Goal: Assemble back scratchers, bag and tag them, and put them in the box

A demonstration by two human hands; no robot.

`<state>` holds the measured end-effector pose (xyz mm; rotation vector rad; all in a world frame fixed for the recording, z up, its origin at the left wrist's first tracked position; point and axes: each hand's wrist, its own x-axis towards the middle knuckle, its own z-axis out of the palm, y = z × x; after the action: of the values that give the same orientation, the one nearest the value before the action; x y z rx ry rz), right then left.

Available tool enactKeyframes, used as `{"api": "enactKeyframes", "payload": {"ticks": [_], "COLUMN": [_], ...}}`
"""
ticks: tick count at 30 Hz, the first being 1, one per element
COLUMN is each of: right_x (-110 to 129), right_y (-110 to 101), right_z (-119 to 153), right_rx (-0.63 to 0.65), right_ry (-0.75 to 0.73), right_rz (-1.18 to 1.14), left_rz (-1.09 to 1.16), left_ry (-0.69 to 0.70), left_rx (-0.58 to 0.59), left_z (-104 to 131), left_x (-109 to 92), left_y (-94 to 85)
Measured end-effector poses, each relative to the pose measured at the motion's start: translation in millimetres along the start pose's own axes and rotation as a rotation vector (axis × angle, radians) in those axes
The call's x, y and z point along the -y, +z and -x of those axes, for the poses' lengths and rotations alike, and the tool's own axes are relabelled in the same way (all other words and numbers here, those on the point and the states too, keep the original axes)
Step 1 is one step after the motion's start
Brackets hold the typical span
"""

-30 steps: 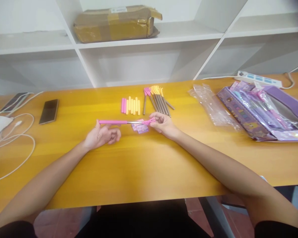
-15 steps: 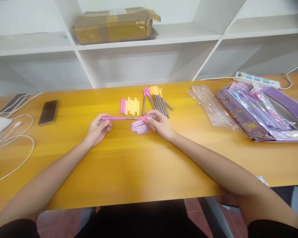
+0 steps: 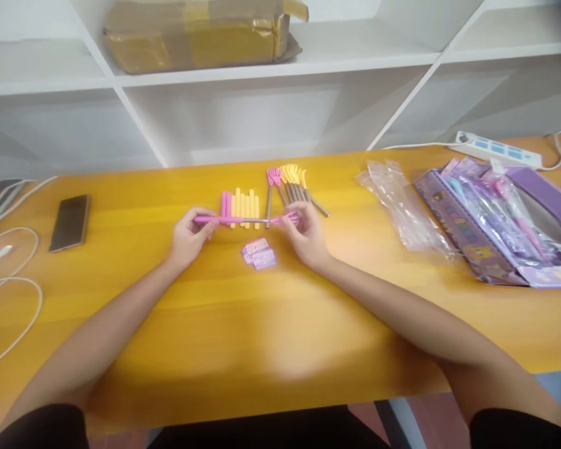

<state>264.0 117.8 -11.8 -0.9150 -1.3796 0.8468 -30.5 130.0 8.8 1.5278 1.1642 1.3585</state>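
A pink back scratcher with a thin metal rod [image 3: 254,220] lies level between my hands, above the table. My left hand [image 3: 187,236] is closed around its pink handle end. The fingers of my right hand [image 3: 310,236] pinch the pink claw-shaped head, partly covering it. Just beyond are pink tubes [image 3: 225,202] and several yellow tubes [image 3: 246,206] in a row. Beside them lie several metal rods with pink heads [image 3: 273,175] and yellow heads [image 3: 293,173]. Small purple and pink cards [image 3: 263,257] overlap on the table, nearer to me than the scratcher.
A purple box [image 3: 477,243] holding wrapped items stands at the right, beside clear plastic bags [image 3: 402,206]. A power strip [image 3: 498,149] lies behind it. A phone [image 3: 69,222] and white cables [image 3: 37,293] are on the left. A taped carton [image 3: 196,37] sits on the shelf.
My view has tilted slightly. Both hands have moved the scratcher away from the cards and toward the row of tubes, which it now partly overlaps. Both grips stay closed.
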Motion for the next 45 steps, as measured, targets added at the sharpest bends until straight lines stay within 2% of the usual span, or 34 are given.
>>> {"api": "enactKeyframes", "payload": {"ticks": [3, 5, 7, 9, 12, 15, 18, 21, 25, 28, 30, 35, 39, 45], "right_x": [10, 16, 18, 17, 13, 8, 0, -9, -18, -18, -15, -9, -7, -15], "right_y": [-11, -19, -24, -26, -28, -30, -36, -41, -40, -35, -33, -34, -35, -36], "right_z": [26, 37, 42, 42, 35, 26, 17, 9, -2, -9, -11, -8, -9, -20], "right_rx": [0.18, 0.299, 0.331, 0.284, 0.186, 0.149, 0.245, 0.373, 0.427, 0.534, 0.569, 0.562, 0.502, 0.372], "right_ry": [0.061, 0.048, -0.018, -0.065, -0.088, -0.194, -0.367, -0.442, -0.456, -0.516, -0.568, -0.6, -0.606, -0.544], "right_rz": [0.075, 0.161, 0.247, 0.283, 0.289, 0.411, 0.531, 0.643, 0.841, 0.876, 0.887, 0.931, 0.951, 0.861], "left_rz": [-0.014, -0.003, 0.001, -0.023, -0.091, -0.288, -0.584, -0.793, -0.883, -0.862, -0.862, -0.892, -0.9, -0.993], "left_ry": [-0.092, -0.13, -0.144, -0.13, -0.05, 0.119, 0.33, 0.468, 0.5, 0.484, 0.482, 0.51, 0.514, 0.568], "left_rx": [0.012, 0.047, 0.063, 0.052, 0.046, 0.106, 0.255, 0.35, 0.373, 0.402, 0.377, 0.364, 0.363, 0.3], "left_z": [15, 20, 20, 18, 16, 17, 18, 15, 7, 1, 0, 6, 8, -7], "left_x": [1, -1, 0, 2, 6, 4, -2, -6, -5, -3, -1, 6, 7, -1], "left_y": [-5.5, -10.2, -13.3, -14.6, -13.8, -10.9, -5.9, 0.9, 4.3, -0.8, -4.9, -7.9, -7.1, -10.9]}}
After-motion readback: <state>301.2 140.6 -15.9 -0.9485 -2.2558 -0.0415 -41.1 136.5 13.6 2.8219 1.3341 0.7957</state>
